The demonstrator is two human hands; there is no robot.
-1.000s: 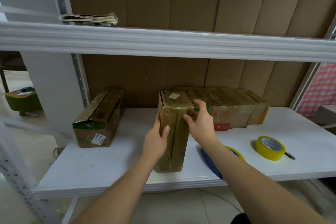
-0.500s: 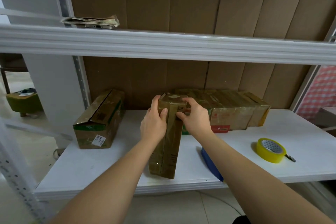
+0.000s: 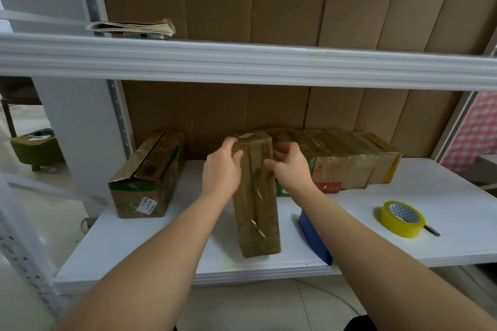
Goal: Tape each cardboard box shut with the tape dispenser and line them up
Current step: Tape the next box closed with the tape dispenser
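— Standing on end near the front of the lower white shelf (image 3: 443, 196), is that the taped cardboard box (image 3: 256, 196)?

— Yes, upright and tall, wrapped in glossy tape, its base close to the shelf's front edge. Both hands are on its upper part.

— How do the hands sit?

— The left hand (image 3: 222, 169) is on the box's left side, fingers curled over the top left corner and the thumb across the front face, so it grips the box. The right hand (image 3: 291, 166) is on the right side, fingers bent round the right edge near the top, thumb pointing in onto the front; it holds the box too.

— What is beside it?

— Just behind and to the right, a row of taped boxes (image 3: 344, 158) lies along the cardboard backing (image 3: 215, 110); whether the upright box touches them I cannot tell. Well to the left lies an untaped box (image 3: 149, 177) on its side, with a dark open seam along its top and a white label on its end.

— And further out?

— A blue object (image 3: 313, 236) at the front edge, partly hidden by the right forearm. Near the right end, a yellow tape roll (image 3: 402, 219) lies on the shelf. On the upper shelf (image 3: 269, 64), a stack of papers (image 3: 131, 27).
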